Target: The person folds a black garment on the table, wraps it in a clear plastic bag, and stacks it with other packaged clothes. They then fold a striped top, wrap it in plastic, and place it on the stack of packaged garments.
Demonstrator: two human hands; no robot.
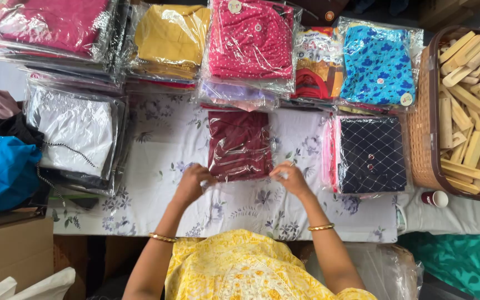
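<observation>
Centrally on the floral tablecloth (pixel 156 144), a maroon garment in a clear plastic bag (pixel 239 145); left hand (pixel 191 182) pinching the bag's near-left corner, fingers closed on the plastic; right hand (pixel 288 178) gripping its near-right corner likewise; right of the bag, a navy packaged garment (pixel 371 155); beyond that, a wicker basket (pixel 421 133) of wooden sticks.

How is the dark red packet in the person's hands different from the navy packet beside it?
The maroon packet is plain dark red; the navy packet has a white diamond grid and small red buttons. The left hand and right hand grip the maroon packet's near edge; the navy packet lies untouched. The maroon one lies alone on the floral cloth; the navy one tops a pile. Both are folded garments in clear plastic.
</observation>
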